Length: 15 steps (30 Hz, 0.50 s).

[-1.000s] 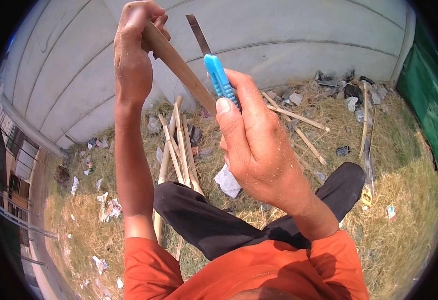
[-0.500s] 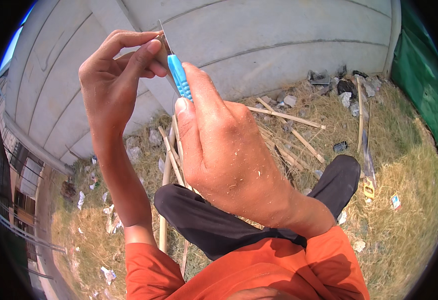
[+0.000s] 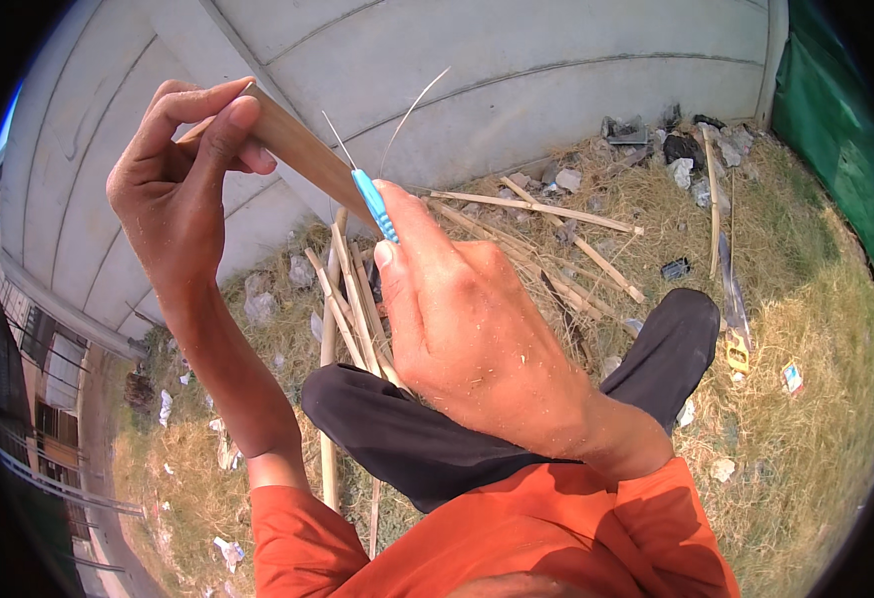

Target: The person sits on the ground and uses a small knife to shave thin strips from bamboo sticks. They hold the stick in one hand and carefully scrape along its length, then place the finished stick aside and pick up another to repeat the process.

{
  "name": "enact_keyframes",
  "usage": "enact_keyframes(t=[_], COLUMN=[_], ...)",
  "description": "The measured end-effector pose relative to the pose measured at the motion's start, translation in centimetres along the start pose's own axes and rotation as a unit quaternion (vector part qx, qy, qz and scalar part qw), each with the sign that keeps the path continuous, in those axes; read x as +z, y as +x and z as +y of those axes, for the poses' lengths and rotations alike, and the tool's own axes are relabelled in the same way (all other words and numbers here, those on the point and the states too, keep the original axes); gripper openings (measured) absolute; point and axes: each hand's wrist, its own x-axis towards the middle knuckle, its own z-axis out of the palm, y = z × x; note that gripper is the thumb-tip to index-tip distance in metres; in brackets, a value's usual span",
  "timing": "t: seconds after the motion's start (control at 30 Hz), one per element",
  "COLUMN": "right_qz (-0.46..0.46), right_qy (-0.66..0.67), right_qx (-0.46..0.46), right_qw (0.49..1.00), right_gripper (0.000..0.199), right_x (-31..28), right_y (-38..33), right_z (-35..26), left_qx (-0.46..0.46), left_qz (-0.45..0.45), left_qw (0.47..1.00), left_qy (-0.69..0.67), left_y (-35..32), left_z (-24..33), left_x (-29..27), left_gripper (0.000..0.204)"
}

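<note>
My left hand pinches one end of a flat brown bamboo strip between thumb and fingers. The strip slants down to the right and passes behind my right hand, where its far end is hidden. In that hand, closed round the grip, is a knife with a light-blue handle. Its thin blade points up and left, beside the strip's edge; whether it touches cannot be made out. A fine curved sliver stands up just right of the knife. Small pale shavings dot the back of my right hand.
Several cut bamboo strips lie on dry grass ahead, and others beside my left knee. A handsaw with a yellow handle lies at right. Behind stand a grey panel wall and green sheeting. Litter is scattered around.
My left hand has moved left and slightly down, drawing apart from the right. My right hand with the knife has shifted a little right and down. More of the strip shows, and the fine sliver stands out.
</note>
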Motion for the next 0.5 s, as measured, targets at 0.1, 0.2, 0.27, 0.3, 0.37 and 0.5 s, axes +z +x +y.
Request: enact_keyframes(t=[0.1, 0.2, 0.27, 0.3, 0.37, 0.5], right_qz=[-0.001, 0.011, 0.017, 0.019, 0.032, 0.036], right_qy=[0.046, 0.032, 0.016, 0.009, 0.003, -0.029], right_qx=[-0.035, -0.073, -0.078, -0.073, -0.078, -0.045], right_qw=[0.998, 0.997, 0.997, 0.997, 0.996, 0.998], right_gripper=[0.049, 0.052, 0.055, 0.056, 0.058, 0.058], right_x=[0.0, 0.2, 0.7, 0.9, 1.4, 2.0], right_y=[1.0, 0.1, -1.0, -1.4, -1.8, -2.5], right_z=[-1.4, -0.9, -0.2, 0.0, 0.2, 0.3], left_qx=[0.008, 0.015, 0.024, 0.028, 0.038, 0.036], left_qz=[-0.018, -0.004, -0.002, -0.001, -0.010, -0.009], left_qw=[1.000, 1.000, 1.000, 0.999, 0.999, 0.999], left_qy=[0.001, -0.009, -0.015, -0.019, -0.009, 0.018], left_y=[0.1, 0.3, -0.3, -0.5, -0.7, -0.9], left_z=[-0.3, 0.2, 0.5, 0.6, 0.7, 0.8], left_x=[0.0, 0.1, 0.2, 0.3, 0.0, -0.1], left_gripper=[0.012, 0.012, 0.013, 0.013, 0.013, 0.012])
